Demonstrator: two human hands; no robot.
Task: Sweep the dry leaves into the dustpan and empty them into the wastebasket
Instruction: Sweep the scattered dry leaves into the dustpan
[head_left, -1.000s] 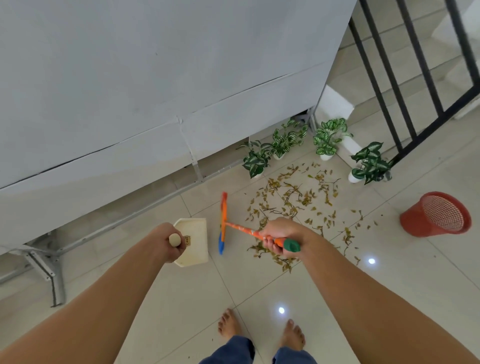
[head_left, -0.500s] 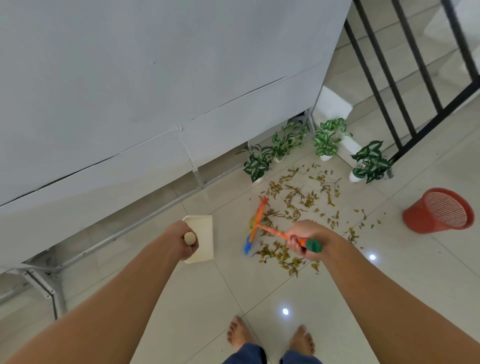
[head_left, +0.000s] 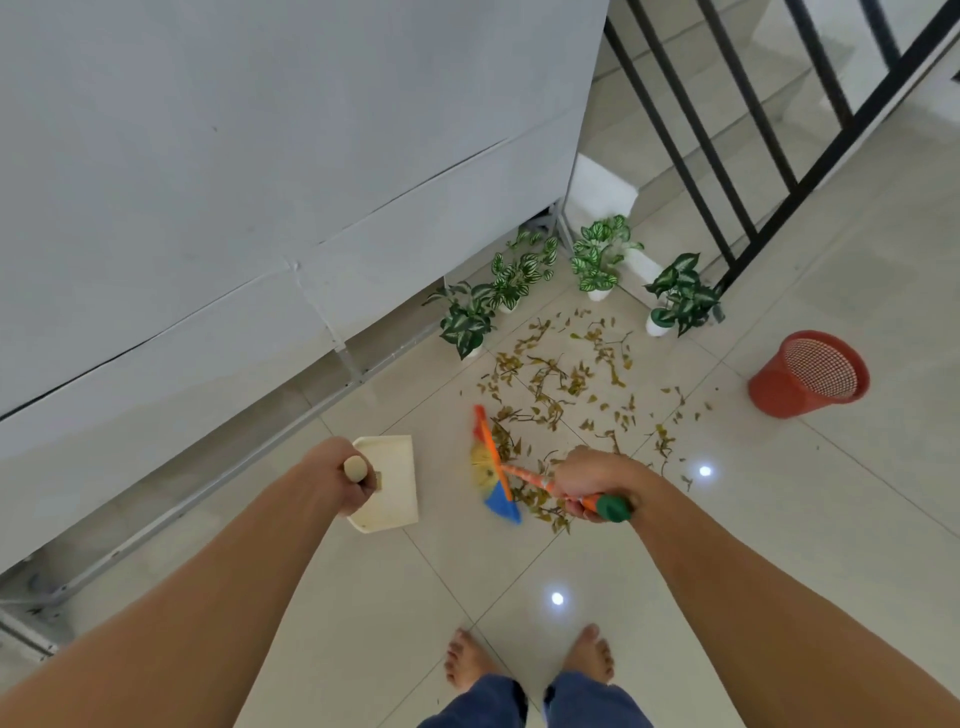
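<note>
Dry yellow-brown leaves (head_left: 561, 384) lie scattered over the pale floor tiles in front of me. My right hand (head_left: 592, 480) grips the orange handle of a small broom (head_left: 493, 467), whose multicoloured head rests on the floor at the near left edge of the leaves. A cream dustpan (head_left: 392, 486) lies flat on the tiles just left of the broom head, and my left hand (head_left: 343, 475) holds its wooden handle. An orange mesh wastebasket (head_left: 808, 374) stands tilted on the floor to the right, apart from the leaves.
Several potted green plants (head_left: 597, 260) line the far edge of the leaves, along a white wall. A black railing (head_left: 727, 156) runs at the upper right beside stairs. Metal frame legs (head_left: 31, 608) stand at the left. My bare feet (head_left: 530, 662) are near the bottom.
The broom head swung out to the right into the leaves, then came back left toward the dustpan, dragging leaves along. My left hand and the dustpan barely shifted.
</note>
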